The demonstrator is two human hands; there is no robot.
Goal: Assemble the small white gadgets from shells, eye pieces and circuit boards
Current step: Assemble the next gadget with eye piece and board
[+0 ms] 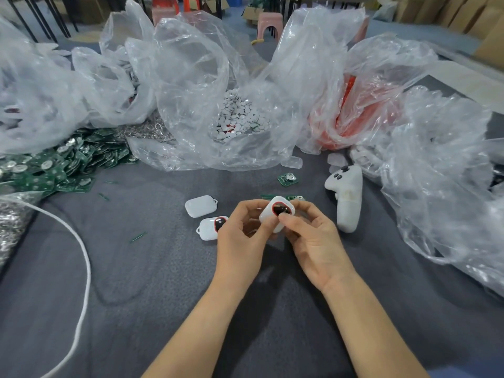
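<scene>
Worktop (163,282): grey cloth, fills most of the view. The far half is buried in clear plastic bags. The centre bag (191,77) is open, with a heap of white discs (240,113) inside. The red-filled bag (362,105) to its right holds something red-orange (can't make out what). The crumpled bag (441,173) runs down the right edge, and the left bag (35,91) sits at far left.

The pile of green circuit boards (54,162) spills out below the left bag. A heap of silvery metal rings (13,222) is at the left edge. The white cable (86,257) curves down the left side of the worktop.

Hands are at centre, just above the worktop. The left hand (240,241) and right hand (316,241) both pinch the same white gadget (272,223). Thumbs sit on its front face, nearly meeting, with the other fingers curled behind it. The gadget is tilted, face to camera. The dark red-rimmed eye piece (281,208) is seated in its upper part.

The white controller (347,197) lies just right of the right hand.

Two more units lie on the worktop left of the left hand:
- The plain white shell (200,205) has a blank face.
- The second gadget (211,227) sits nearer, has a red-rimmed eye, and is partly hidden by the left hand.

The loose circuit board (287,178) carries a round cell and lies beyond the hands, left of the controller.
</scene>
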